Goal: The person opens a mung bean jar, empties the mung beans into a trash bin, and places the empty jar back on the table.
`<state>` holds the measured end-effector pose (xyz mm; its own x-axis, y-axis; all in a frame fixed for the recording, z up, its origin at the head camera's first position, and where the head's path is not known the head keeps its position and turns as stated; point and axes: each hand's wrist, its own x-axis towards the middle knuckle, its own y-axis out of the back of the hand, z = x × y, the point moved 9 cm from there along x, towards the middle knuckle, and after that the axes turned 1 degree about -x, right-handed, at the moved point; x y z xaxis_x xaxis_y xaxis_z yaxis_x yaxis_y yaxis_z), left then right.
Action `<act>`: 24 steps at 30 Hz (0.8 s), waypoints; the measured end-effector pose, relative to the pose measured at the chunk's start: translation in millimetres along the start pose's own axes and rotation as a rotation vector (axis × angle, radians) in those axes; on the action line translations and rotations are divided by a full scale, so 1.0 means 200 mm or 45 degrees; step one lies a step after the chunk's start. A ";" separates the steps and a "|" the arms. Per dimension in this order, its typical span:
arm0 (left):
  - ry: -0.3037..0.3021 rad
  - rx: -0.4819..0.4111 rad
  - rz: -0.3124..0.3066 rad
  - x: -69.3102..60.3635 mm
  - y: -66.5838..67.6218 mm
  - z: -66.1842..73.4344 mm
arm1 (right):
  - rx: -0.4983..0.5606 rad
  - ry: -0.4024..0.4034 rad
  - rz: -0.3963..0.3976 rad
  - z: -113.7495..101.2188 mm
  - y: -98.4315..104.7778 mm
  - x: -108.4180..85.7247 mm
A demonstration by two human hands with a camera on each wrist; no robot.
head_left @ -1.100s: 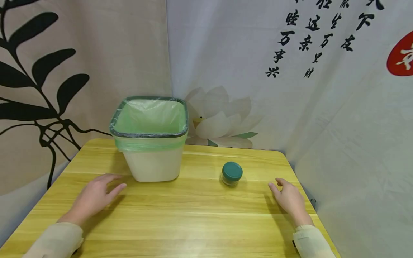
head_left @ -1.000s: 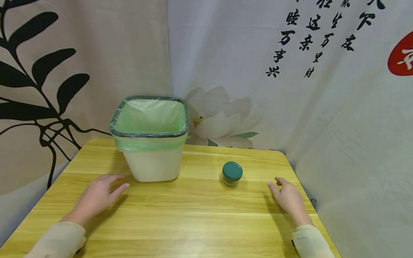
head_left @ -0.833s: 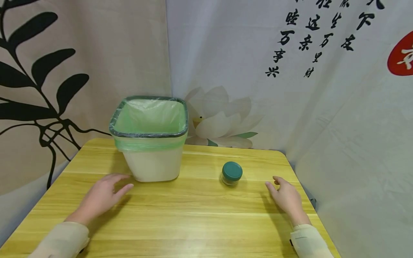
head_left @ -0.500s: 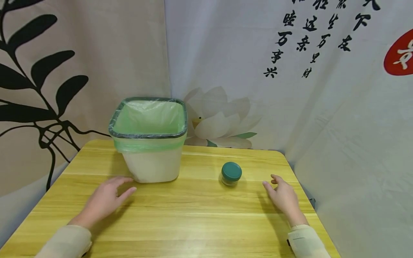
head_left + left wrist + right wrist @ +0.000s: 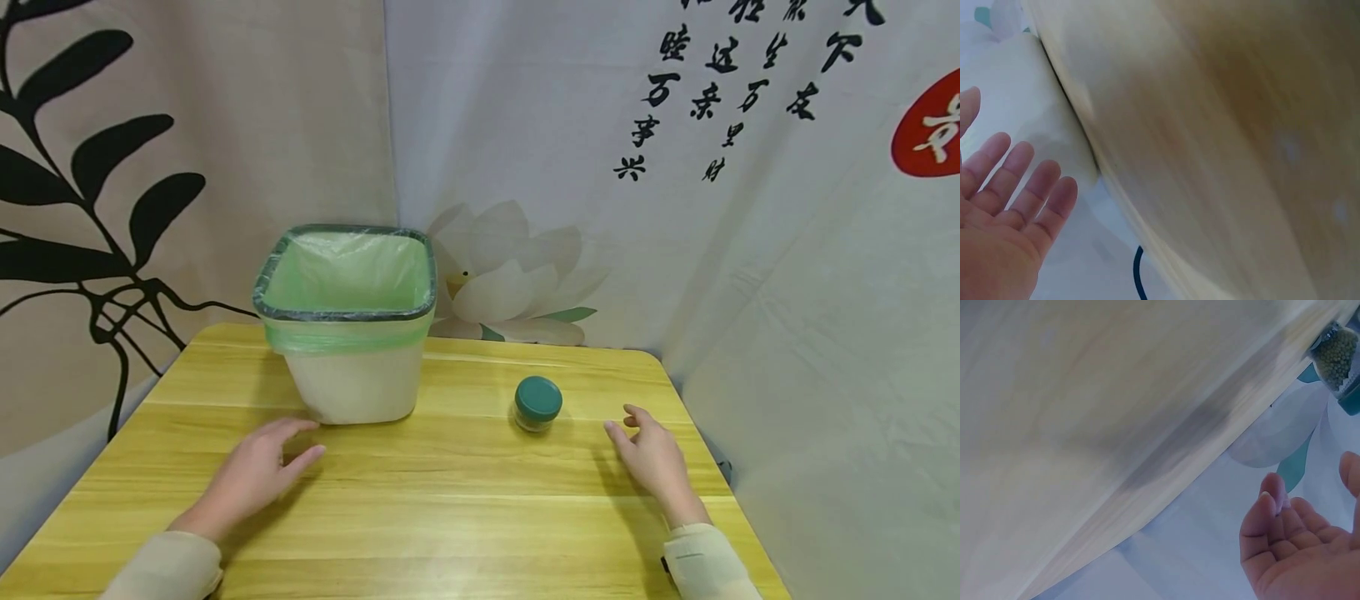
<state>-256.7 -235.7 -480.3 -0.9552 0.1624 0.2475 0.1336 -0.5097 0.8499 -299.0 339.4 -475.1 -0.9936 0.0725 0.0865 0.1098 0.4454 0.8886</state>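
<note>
A white bin (image 5: pixel 356 383) lined with a green plastic bag (image 5: pixel 348 333) stands at the back left of the wooden table. My left hand (image 5: pixel 251 471) hovers just in front of its lower left corner, fingers relaxed and holding nothing; the left wrist view has the palm (image 5: pixel 997 250) facing the bin's pale wall (image 5: pixel 1016 94). Right of the bin stands a small jar (image 5: pixel 538 404) with a dark green lid. Small greenish grains fill the jar (image 5: pixel 1337 359) in the right wrist view. My right hand (image 5: pixel 654 458) is to the right of the jar, apart from it, fingers loosely bent around nothing.
The yellow wooden table (image 5: pixel 450 517) has rounded far corners. White cloth backdrops (image 5: pixel 525 108) printed with a plant, a lotus and black characters hang behind it and along the right side.
My left hand has shifted right along the front of the bin. My right hand has moved slightly left, closer to the jar. The bin and jar stay in place.
</note>
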 end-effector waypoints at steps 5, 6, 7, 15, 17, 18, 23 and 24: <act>0.012 -0.013 -0.014 0.00 -0.01 0.02 | -0.005 0.010 0.018 -0.01 0.00 0.00; 0.010 -0.016 -0.017 0.00 -0.01 0.02 | -0.005 0.011 0.018 -0.01 0.00 0.00; 0.008 -0.019 -0.020 0.00 -0.02 0.03 | -0.007 0.011 0.016 -0.01 -0.01 0.00; -0.004 -0.046 -0.029 -0.01 -0.02 0.08 | 0.004 0.019 0.013 -0.02 -0.02 0.00; -0.008 -0.049 -0.034 -0.01 -0.02 0.10 | 0.006 0.022 0.012 -0.02 -0.02 0.00; -0.012 -0.051 -0.034 -0.01 -0.02 0.10 | 0.007 0.023 0.012 -0.03 -0.02 0.00; -0.036 -0.065 -0.035 -0.02 -0.03 0.13 | 0.010 0.021 0.011 -0.04 -0.03 -0.01; -0.039 -0.067 -0.039 -0.02 -0.03 0.14 | 0.012 0.020 0.010 -0.04 -0.03 -0.01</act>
<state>-247.3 -209.2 -473.8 -0.9500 0.2037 0.2367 0.0897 -0.5481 0.8316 -298.5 329.9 -476.8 -0.9930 0.0620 0.1006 0.1178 0.4533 0.8835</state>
